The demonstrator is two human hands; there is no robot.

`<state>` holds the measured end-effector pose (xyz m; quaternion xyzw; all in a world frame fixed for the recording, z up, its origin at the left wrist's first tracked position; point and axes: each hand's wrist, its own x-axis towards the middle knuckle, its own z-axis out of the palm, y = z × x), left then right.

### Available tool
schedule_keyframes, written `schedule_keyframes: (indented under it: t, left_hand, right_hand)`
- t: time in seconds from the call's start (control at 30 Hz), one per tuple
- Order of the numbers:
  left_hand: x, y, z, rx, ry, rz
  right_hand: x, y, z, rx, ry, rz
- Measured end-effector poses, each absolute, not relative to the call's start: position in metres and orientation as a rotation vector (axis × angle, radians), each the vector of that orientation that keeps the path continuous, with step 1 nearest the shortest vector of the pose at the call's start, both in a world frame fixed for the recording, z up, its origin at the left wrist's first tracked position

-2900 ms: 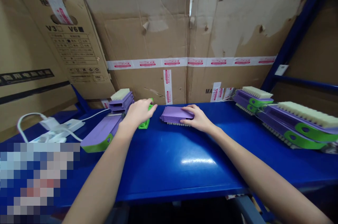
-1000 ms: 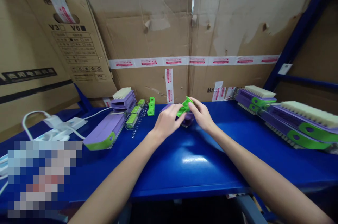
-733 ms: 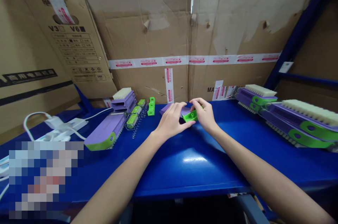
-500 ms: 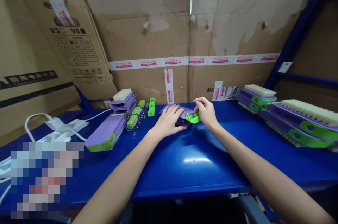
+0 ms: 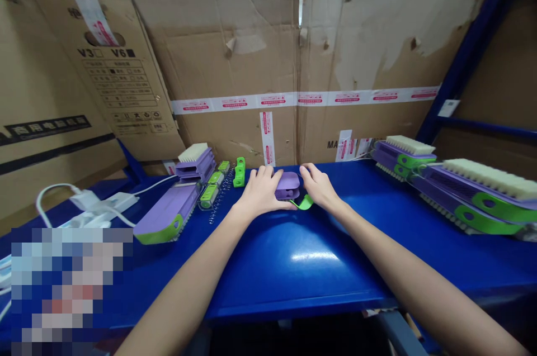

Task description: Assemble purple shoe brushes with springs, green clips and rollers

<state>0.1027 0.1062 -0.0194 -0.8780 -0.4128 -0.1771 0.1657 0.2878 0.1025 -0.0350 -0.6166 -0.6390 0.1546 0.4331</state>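
A purple brush body [image 5: 287, 184] is held at the middle of the blue table [image 5: 293, 255], tipped so its end faces me, with a green end piece [image 5: 302, 203] at its lower edge. My left hand [image 5: 260, 193] grips the body's left side, fingers wrapped over its top. My right hand [image 5: 318, 185] presses on its right side, fingers closed against it above the green piece.
At left lie a long purple and green brush [image 5: 165, 215], a stacked purple brush [image 5: 193, 160], green parts [image 5: 239, 171], springs [image 5: 220, 194] and white cables [image 5: 84, 202]. Finished brushes [image 5: 461, 188] line the right. Cardboard boxes [image 5: 260, 65] wall the back.
My left hand fetched a green piece from the left, both hands brought it to the purple body's end, and the body has now been tipped up between them.
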Motion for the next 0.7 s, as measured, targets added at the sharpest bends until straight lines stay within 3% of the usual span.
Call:
schedule_keyframes:
  t: [0.4, 0.53, 0.7]
  left_hand:
    - [0.113, 0.103, -0.019, -2.628, -1.131, -0.543]
    - [0.113, 0.102, -0.019, -2.559, -1.125, -0.503]
    - [0.11, 0.106, -0.022, -2.409, -1.292, -0.537]
  right_hand:
    - [0.29, 0.114, -0.046, -1.53, -1.401, 0.35]
    - [0.291, 0.117, -0.046, -1.421, -1.318, 0.49]
    - [0.285, 0.111, -0.042, -1.242, -1.191, 0.913]
